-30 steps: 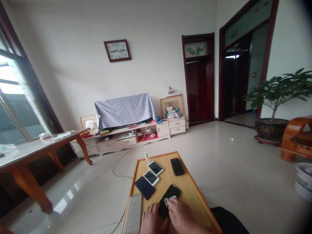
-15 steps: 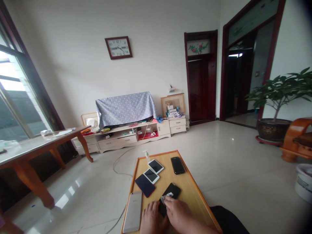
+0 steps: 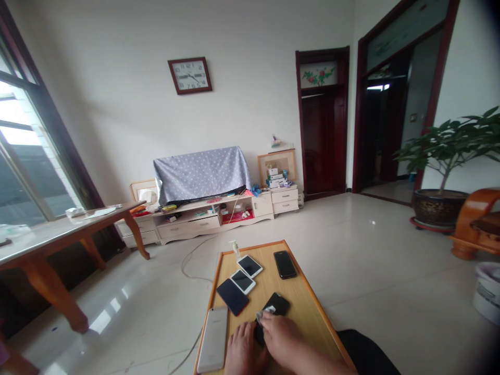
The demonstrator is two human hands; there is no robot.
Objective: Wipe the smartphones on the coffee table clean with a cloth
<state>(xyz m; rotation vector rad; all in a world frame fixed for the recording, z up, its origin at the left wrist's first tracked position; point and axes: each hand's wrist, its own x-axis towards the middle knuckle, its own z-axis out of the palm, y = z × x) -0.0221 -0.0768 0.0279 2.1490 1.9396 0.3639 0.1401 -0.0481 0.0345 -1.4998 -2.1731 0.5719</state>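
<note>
A black phone (image 3: 275,304) lies on the small wooden table (image 3: 302,302) right in front of me. My left hand (image 3: 242,352) rests flat on the phone's near end, fingers together. My right hand (image 3: 282,337) presses a small white wipe (image 3: 264,312) against the phone's screen, fingers closed over it. Several other phones lie further up the table: a dark blue one (image 3: 233,297), two white ones (image 3: 242,281) (image 3: 250,266), a black one (image 3: 285,264), and a long white one (image 3: 213,339) at the left edge.
A small pump bottle (image 3: 235,249) stands at the table's far end. A cable (image 3: 190,268) trails across the tiled floor. A wooden side table (image 3: 58,245) is on the left, a TV cabinet (image 3: 203,216) against the wall, a potted plant (image 3: 441,172) and a white bucket (image 3: 486,291) on the right.
My right hand with the wipe has slid a little up and left along the black phone. The camera has tilted slightly; the other phones have stayed put.
</note>
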